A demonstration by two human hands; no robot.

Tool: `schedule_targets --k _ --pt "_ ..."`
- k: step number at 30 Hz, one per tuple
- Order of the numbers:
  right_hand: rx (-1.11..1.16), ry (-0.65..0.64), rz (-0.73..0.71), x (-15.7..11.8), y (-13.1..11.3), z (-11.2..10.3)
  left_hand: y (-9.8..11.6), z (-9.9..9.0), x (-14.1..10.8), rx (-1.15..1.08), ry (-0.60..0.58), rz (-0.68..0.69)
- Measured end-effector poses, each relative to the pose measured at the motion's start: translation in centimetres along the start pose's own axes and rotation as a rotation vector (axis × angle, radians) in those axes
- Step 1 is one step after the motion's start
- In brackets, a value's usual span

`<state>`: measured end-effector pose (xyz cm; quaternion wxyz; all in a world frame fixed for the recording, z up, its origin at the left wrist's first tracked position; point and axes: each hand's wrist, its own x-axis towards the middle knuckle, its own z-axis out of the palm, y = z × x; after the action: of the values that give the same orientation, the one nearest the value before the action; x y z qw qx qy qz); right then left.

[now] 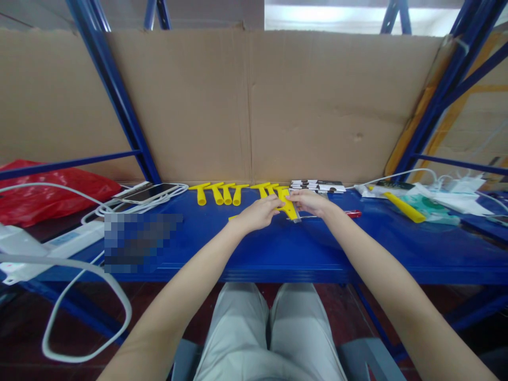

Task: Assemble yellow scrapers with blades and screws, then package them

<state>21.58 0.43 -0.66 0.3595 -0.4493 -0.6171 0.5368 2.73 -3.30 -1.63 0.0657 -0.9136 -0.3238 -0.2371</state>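
Two hands [262, 213] [309, 202] at flared yellow piece [291, 210], creased cardboard [250, 106] behind

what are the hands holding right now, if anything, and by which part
A yellow tool, held between the left hand at its left side and the right hand at its upper right. Whether they grip handle or head cannot be told.
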Motion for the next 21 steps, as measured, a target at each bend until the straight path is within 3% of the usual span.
schedule_targets --k 5,18,21 --pt "0.045 -0.027 -0.058 0.2 0.2 -0.8 0.3 0.6 -0.1 0.08 0.006 0.05" --pt "-0.059 -0.123 -0.115 0.0 0.5 -0.5 1.4 0.3 0.0 0.23 -0.151 -0.024" --pt "-0.203 0.004 -0.118 0.2 0.3 -1.2 1.6 -0.1 0.1 0.27 -0.158 -0.064"
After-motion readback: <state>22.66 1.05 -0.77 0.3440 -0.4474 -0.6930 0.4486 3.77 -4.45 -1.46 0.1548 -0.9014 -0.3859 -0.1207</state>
